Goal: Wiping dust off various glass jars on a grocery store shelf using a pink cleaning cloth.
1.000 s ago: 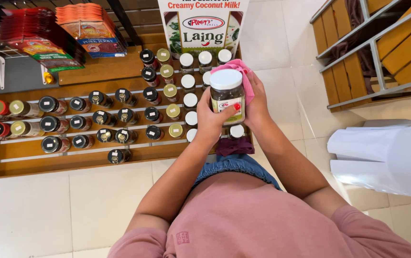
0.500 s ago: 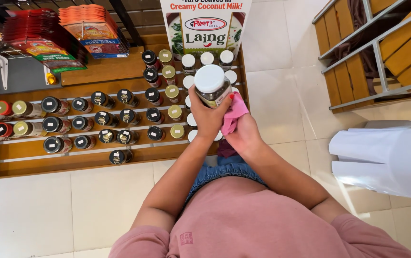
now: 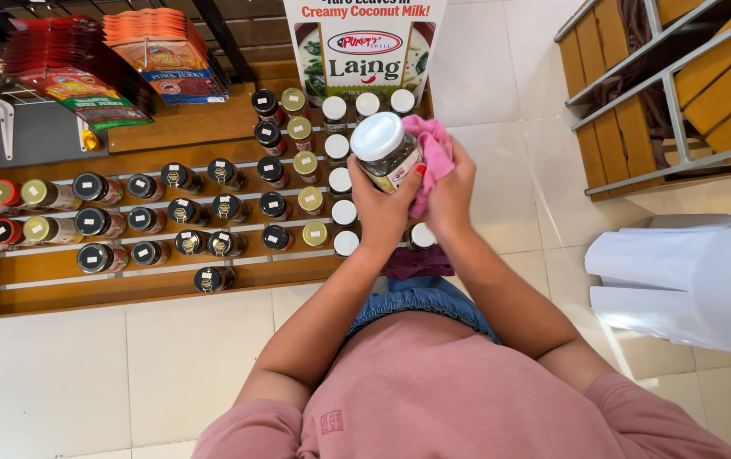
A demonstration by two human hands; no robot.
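Left hand is closed around a glass jar with a white lid, held tilted above the shelf of jars. Right hand presses a pink cloth against the jar's right side, fingers curled over the cloth. Jar sits between both hands, in front of the printed sign. Rows of lidded jars lie on the wooden shelf to the left; red packets hang above them
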